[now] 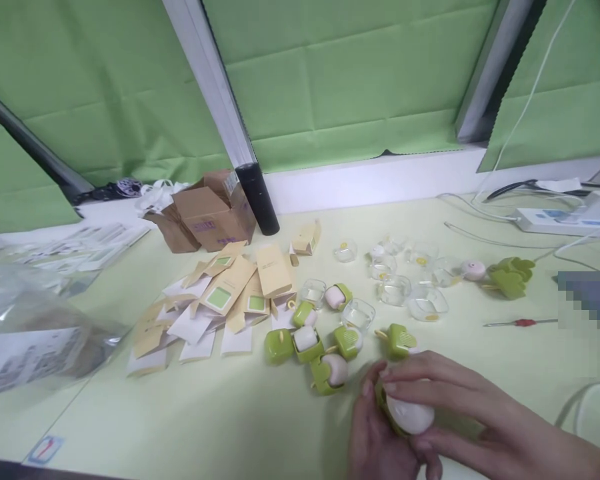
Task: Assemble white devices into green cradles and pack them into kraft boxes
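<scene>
My left hand (375,433) cups a small green case with a rounded white piece (411,415) in it, near the table's front edge. From the right, my right hand (465,400) closes its fingers over the same piece, so part of the green shell is hidden. Just beyond my fingers lies a green case with a yellow loop (399,340). To the left sits a cluster of similar green cases (327,373), several with white or pale pink pieces inside.
Clear plastic shells (394,291) lie behind the cases. Flattened tan boxes (230,287) pile up at left, near a cardboard carton (215,217) and a black cylinder (258,200). A red-collared screwdriver (524,323), green petal-shaped parts (511,277) and a power strip (545,222) are at right.
</scene>
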A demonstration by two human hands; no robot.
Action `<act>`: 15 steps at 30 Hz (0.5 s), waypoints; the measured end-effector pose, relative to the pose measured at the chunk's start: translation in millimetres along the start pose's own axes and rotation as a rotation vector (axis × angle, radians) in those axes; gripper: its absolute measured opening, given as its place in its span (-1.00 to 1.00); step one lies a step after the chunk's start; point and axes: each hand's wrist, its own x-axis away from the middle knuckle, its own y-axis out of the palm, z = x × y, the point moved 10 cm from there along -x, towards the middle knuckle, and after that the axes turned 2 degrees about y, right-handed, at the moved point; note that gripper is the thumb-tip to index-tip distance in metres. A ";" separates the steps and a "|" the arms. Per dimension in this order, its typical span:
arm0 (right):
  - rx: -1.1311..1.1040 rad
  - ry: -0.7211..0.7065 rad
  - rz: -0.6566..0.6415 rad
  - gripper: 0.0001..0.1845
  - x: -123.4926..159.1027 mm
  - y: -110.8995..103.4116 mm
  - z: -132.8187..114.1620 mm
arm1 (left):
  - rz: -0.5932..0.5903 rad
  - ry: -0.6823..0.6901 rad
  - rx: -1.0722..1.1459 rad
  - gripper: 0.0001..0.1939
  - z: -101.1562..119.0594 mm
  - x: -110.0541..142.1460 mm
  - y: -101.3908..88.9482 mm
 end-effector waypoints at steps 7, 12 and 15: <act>0.088 -0.030 0.035 -0.38 6.2 1.9 -1.0 | -0.072 0.028 0.199 -0.74 1.9 1.1 15.4; 0.022 -0.001 0.033 -0.47 6.0 4.8 -1.0 | -0.108 -0.110 0.222 -0.75 -14.7 1.9 12.5; 0.029 -0.005 0.068 -0.46 5.5 3.6 -1.3 | -0.085 -0.085 0.204 -0.78 -18.1 -1.9 4.5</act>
